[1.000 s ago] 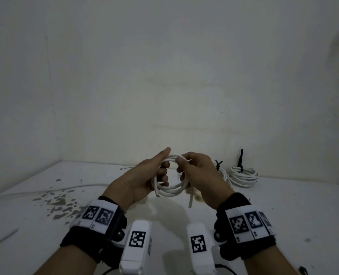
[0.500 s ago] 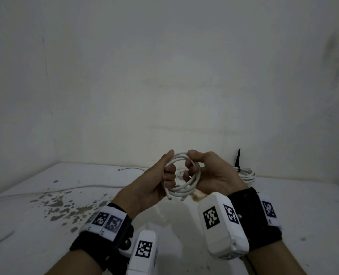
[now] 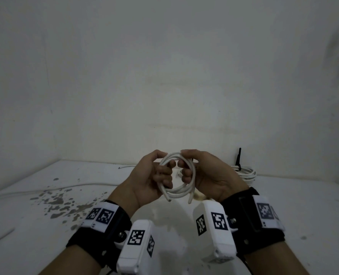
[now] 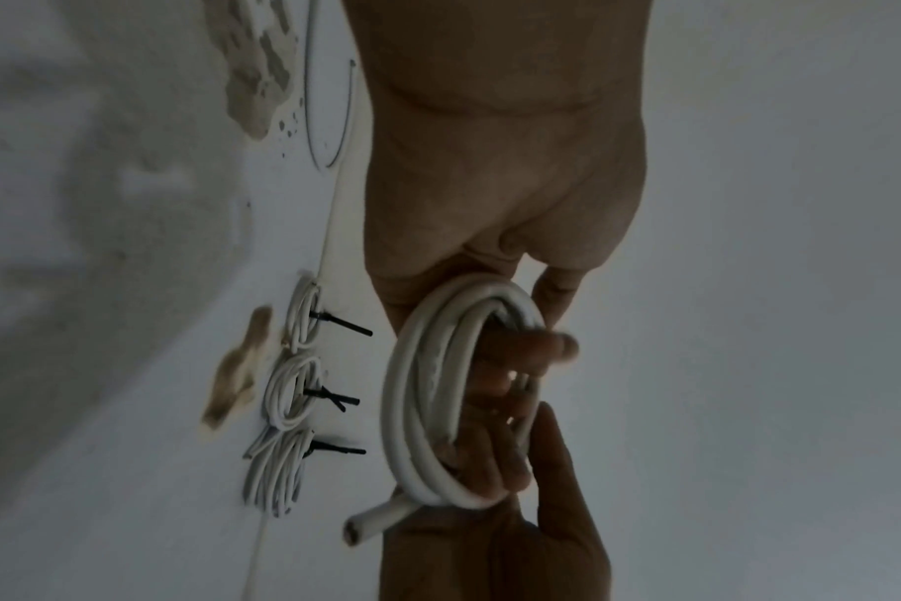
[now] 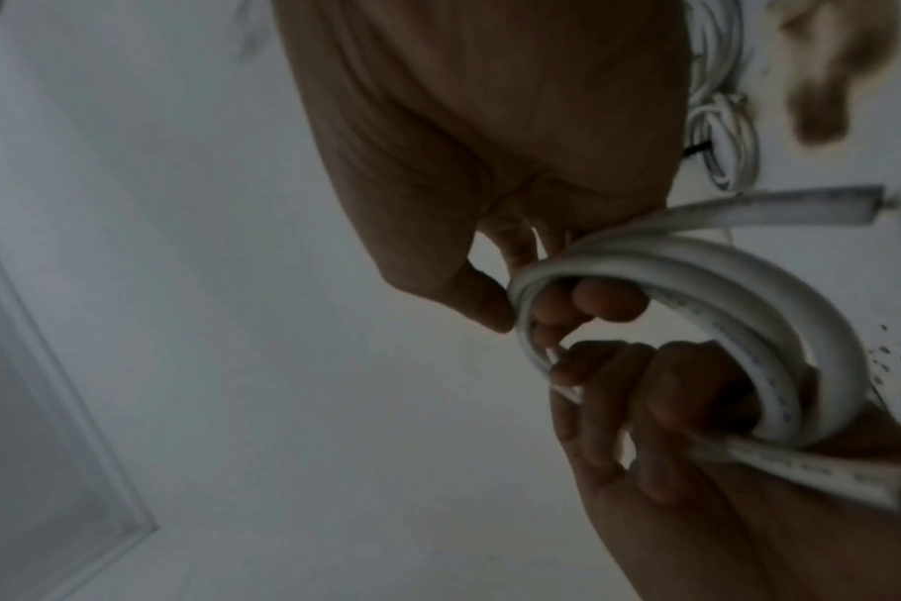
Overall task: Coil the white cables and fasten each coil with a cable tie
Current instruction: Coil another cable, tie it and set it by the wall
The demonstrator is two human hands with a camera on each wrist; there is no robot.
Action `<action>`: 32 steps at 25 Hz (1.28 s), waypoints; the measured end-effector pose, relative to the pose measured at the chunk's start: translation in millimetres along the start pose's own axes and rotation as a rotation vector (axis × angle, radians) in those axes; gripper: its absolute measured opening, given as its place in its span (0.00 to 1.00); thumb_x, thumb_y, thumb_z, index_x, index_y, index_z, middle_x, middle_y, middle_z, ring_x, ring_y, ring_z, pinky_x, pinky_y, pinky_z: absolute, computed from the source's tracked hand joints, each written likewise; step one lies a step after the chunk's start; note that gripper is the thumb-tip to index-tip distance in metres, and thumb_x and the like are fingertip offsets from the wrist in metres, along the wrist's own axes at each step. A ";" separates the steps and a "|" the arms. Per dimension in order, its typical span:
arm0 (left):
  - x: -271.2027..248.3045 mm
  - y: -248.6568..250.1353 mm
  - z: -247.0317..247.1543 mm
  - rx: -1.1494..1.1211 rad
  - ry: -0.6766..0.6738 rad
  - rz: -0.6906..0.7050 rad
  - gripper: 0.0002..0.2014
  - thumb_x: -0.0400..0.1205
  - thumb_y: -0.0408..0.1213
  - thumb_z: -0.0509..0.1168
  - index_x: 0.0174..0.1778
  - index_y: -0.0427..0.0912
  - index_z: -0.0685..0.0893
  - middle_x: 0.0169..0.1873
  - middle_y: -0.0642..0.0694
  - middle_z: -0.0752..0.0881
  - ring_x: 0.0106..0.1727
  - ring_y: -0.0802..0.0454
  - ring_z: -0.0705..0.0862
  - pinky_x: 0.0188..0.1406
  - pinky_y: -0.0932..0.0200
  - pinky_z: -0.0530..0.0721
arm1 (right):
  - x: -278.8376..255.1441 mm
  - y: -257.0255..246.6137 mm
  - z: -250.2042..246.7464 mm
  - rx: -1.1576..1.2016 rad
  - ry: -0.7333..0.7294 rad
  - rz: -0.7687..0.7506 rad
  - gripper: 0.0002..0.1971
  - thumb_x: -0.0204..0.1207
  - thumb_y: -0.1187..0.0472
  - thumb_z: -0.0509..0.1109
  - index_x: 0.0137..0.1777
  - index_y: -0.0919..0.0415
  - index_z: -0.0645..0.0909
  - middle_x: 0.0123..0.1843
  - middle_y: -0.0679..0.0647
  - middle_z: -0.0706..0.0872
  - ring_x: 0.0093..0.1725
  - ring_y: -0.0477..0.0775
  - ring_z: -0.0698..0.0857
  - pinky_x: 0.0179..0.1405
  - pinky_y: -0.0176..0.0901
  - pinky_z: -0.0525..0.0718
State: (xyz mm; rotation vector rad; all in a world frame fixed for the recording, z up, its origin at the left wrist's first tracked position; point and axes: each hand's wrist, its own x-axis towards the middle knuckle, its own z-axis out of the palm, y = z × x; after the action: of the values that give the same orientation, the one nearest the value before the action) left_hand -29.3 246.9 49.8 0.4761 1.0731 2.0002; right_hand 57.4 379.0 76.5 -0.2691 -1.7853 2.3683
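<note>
Both hands curl through the coil (image 3: 177, 176), left hand (image 3: 148, 179) and right hand (image 3: 206, 175) on opposite sides, lifted off the table (image 3: 45, 221). Keep the loops stacked and both loose ends (image 3: 190, 199) trapped below before reaching for a tie; tied coils (image 4: 284, 390) lie beyond.

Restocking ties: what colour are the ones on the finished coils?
Black ties on the coils, clearest in the left wrist view.

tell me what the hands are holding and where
Both grip one white cable coil: left hand on its left side, right hand on its right.
</note>
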 end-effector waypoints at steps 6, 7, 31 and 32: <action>-8.4 -3.7 6.1 0.206 0.047 -0.057 0.24 0.79 0.56 0.67 0.25 0.46 0.69 0.15 0.55 0.57 0.14 0.59 0.55 0.15 0.66 0.61 | -5.0 -0.1 0.2 -0.004 -0.152 0.119 0.20 0.86 0.51 0.62 0.34 0.61 0.77 0.21 0.49 0.73 0.16 0.46 0.66 0.20 0.38 0.68; -8.7 -4.9 8.7 0.184 0.053 -0.050 0.24 0.78 0.56 0.68 0.24 0.47 0.67 0.14 0.55 0.57 0.14 0.59 0.55 0.14 0.66 0.62 | -5.3 -2.4 1.8 0.016 -0.128 0.106 0.19 0.86 0.53 0.62 0.33 0.59 0.75 0.20 0.48 0.72 0.16 0.45 0.64 0.19 0.36 0.67; -2.9 -0.4 15.1 0.104 0.320 0.035 0.27 0.80 0.52 0.69 0.21 0.47 0.66 0.13 0.55 0.58 0.11 0.58 0.56 0.13 0.68 0.63 | 2.9 2.8 5.7 0.015 0.028 0.043 0.08 0.85 0.58 0.62 0.46 0.60 0.72 0.25 0.54 0.72 0.18 0.48 0.65 0.17 0.37 0.67; -2.1 -1.5 16.8 0.139 0.314 0.040 0.26 0.80 0.52 0.69 0.21 0.47 0.66 0.14 0.55 0.58 0.12 0.58 0.56 0.13 0.66 0.64 | 4.2 2.2 4.8 0.016 0.038 0.037 0.07 0.85 0.58 0.62 0.46 0.60 0.72 0.24 0.54 0.71 0.17 0.48 0.64 0.17 0.37 0.67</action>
State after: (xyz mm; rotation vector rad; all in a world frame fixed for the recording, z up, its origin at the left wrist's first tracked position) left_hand -16.6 254.5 58.2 0.2600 1.4113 2.0893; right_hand 52.2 375.0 75.5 -0.3455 -1.7589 2.3846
